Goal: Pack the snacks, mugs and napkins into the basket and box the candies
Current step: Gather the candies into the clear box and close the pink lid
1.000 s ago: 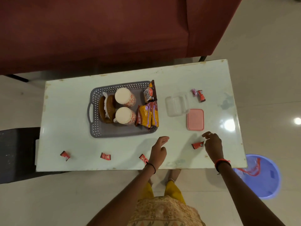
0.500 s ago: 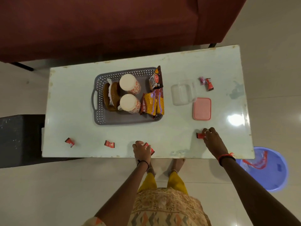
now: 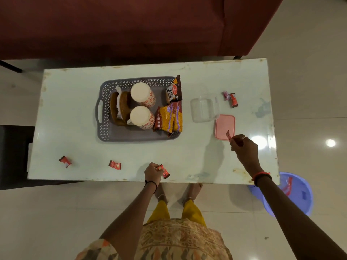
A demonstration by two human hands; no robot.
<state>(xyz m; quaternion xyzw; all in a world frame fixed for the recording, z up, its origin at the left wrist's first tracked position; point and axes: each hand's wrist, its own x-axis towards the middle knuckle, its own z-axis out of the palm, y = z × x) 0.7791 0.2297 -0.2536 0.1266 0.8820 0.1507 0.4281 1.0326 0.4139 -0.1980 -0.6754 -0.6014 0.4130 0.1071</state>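
Note:
The grey basket on the white table holds two upturned mugs, snack packets and napkins in a brown holder. A clear box sits right of it, with its pink lid beside it. My left hand pinches a red candy at the table's near edge. My right hand holds another red candy lifted over the pink lid's near corner. Loose candies lie at the near left and far right.
A dark red sofa runs behind the table. A blue plastic tub stands on the floor at the table's near right corner. A dark stool sits by the left end. My feet are under the near edge.
Both hands came down on candies and picked them up. My right hand has since lifted its candy up toward the pink lid; my left hand holds its candy at the near edge.

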